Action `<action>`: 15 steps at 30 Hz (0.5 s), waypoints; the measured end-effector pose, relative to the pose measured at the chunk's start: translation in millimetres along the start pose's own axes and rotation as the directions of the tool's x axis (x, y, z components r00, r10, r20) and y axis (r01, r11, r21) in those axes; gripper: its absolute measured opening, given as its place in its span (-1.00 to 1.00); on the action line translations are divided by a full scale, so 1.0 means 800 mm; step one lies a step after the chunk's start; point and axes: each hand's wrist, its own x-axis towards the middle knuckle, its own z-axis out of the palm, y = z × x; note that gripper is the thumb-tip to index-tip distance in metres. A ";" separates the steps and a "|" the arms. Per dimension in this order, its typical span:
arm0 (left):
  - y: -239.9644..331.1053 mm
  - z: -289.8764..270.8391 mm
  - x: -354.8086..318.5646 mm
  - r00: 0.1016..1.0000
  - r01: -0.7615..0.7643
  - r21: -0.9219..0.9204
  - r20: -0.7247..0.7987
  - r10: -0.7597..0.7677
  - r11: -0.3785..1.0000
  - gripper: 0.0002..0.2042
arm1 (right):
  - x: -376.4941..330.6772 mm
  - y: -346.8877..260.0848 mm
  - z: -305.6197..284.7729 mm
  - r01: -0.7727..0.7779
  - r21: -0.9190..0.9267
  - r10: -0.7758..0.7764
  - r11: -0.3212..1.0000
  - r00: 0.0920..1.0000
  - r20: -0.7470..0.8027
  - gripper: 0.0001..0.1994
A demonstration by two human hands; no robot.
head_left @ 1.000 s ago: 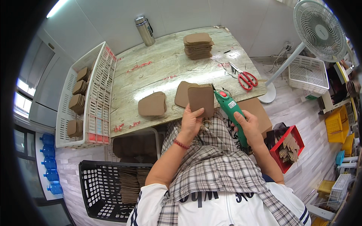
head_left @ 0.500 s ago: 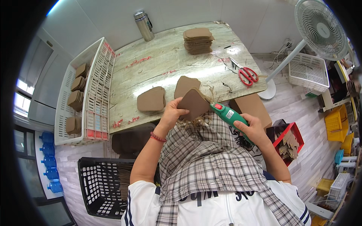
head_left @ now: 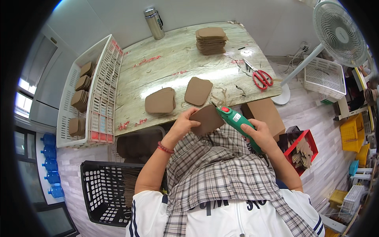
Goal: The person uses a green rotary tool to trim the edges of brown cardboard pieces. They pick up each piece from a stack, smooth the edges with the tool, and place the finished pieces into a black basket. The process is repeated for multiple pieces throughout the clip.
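Observation:
My left hand [head_left: 182,127] pinches a flat brown rounded piece [head_left: 207,119] by its left edge, just off the table's front edge. What the piece is made of, I cannot tell for sure. In my right hand [head_left: 260,135] is a green handheld electric cutter [head_left: 239,121] with a red switch. Its tip meets the upper right edge of the piece. Beyond them on the table lies a similar brown piece [head_left: 198,91], with thin trimmed strands [head_left: 218,94] beside it. To its left rests a low stack of such pieces [head_left: 160,100].
The worn table [head_left: 138,75] also holds a taller brown stack [head_left: 211,41], red-handled scissors [head_left: 261,79] and a steel flask [head_left: 154,23]. A white crate [head_left: 103,100] stands left, a black crate [head_left: 102,193] below it. A fan [head_left: 335,33] and red box [head_left: 302,152] are right.
The held piece has turned and come lower, toward my body. The cutter tip has shifted left and up to another edge. Strands that hung below the piece no longer show there.

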 end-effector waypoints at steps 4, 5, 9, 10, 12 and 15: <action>0.001 -0.021 -0.003 0.983 -0.089 -0.027 -0.162 0.084 0.996 -0.75 | -0.004 -0.002 -0.004 -0.035 0.043 0.031 0.998 0.997 0.070 -0.67; 0.002 -0.023 -0.004 0.970 -0.120 -0.023 -0.215 0.112 0.993 -0.76 | -0.005 -0.004 -0.004 -0.042 0.048 0.038 0.998 0.996 0.079 -0.67; 0.007 -0.028 -0.009 0.956 -0.168 -0.143 -0.266 0.125 0.975 -0.84 | -0.003 -0.003 -0.005 -0.048 0.021 0.045 0.999 0.991 0.129 -0.68; 0.005 -0.031 -0.009 0.956 -0.169 -0.164 -0.266 0.122 0.972 -0.85 | -0.003 -0.004 -0.004 -0.052 0.009 0.051 0.999 0.989 0.136 -0.68; 0.004 -0.035 -0.008 0.960 -0.165 -0.144 -0.250 0.125 0.976 -0.85 | -0.003 -0.007 -0.003 -0.062 -0.016 0.064 0.998 0.987 0.150 -0.67; 0.007 -0.042 -0.009 0.975 -0.125 -0.125 -0.198 0.099 0.984 -0.84 | -0.004 -0.011 -0.004 -0.062 -0.054 0.071 0.997 0.983 0.169 -0.65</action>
